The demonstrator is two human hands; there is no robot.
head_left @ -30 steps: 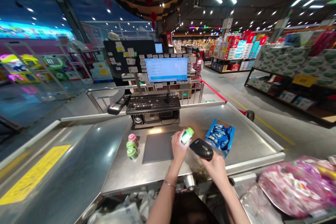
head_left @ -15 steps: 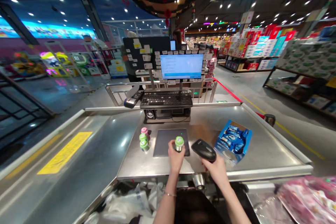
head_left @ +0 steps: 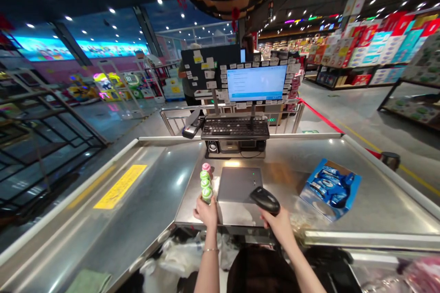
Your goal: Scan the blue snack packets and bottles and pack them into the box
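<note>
My left hand (head_left: 207,213) is closed around a small green-lidded bottle (head_left: 206,192) on the steel counter, left of the dark scale plate. In line behind it stand two more small bottles (head_left: 205,176) with green lids and one with a pink lid (head_left: 206,167). A black handheld barcode scanner (head_left: 265,199) is gripped in my right hand (head_left: 279,224), its head pointing left over the plate's near right corner. Below the bottles' lids, most of their sides are hidden from above.
A blue open box (head_left: 330,188) of blue packets sits on the right. Behind the scale plate (head_left: 239,185) stand a keyboard (head_left: 235,127) and a lit monitor (head_left: 257,83). A yellow sign (head_left: 121,187) lies on the left counter. White plastic bags (head_left: 178,256) fill the space below the front edge.
My left hand has carried the green-lidded bottle from the scale plate leftward to the front of the row of bottles. The scanner stays in my right hand; the view has turned left.
</note>
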